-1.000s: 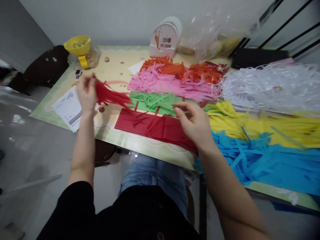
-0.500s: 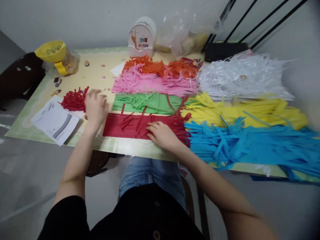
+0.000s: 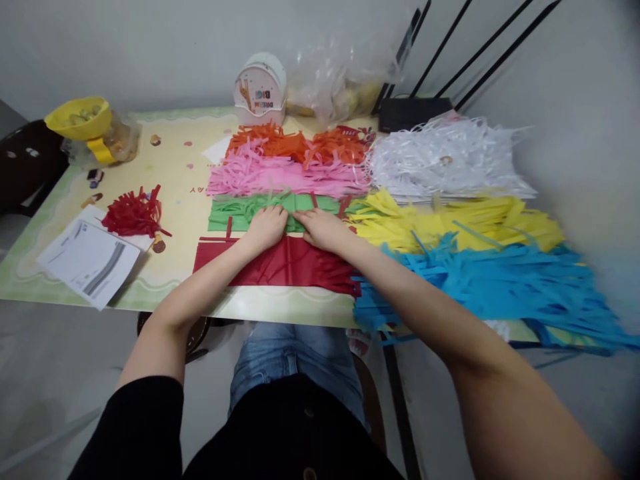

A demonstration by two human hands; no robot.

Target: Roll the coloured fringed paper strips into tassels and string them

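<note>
My left hand (image 3: 267,227) and my right hand (image 3: 323,229) meet side by side at the far edge of a red paper sheet (image 3: 280,267) cut into strips, right where it borders the green strips (image 3: 235,211). The fingers of both hands are curled down and pinched on the red strips there. A small bundle of red strips (image 3: 133,213) lies apart on the table (image 3: 173,167), to the left of my left hand and untouched.
Piles of cut strips cover the table: orange (image 3: 300,143), pink (image 3: 280,175), white (image 3: 445,157), yellow (image 3: 460,223), blue (image 3: 500,283). A printed white sheet (image 3: 90,257) lies at the front left, a yellow bowl (image 3: 77,119) at the far left, a white tin (image 3: 260,90) and plastic bag (image 3: 340,80) behind.
My left hand set the red bundle down on the left of the table and came back to the red sheet. My right hand slid to the sheet's far edge beside it.
</note>
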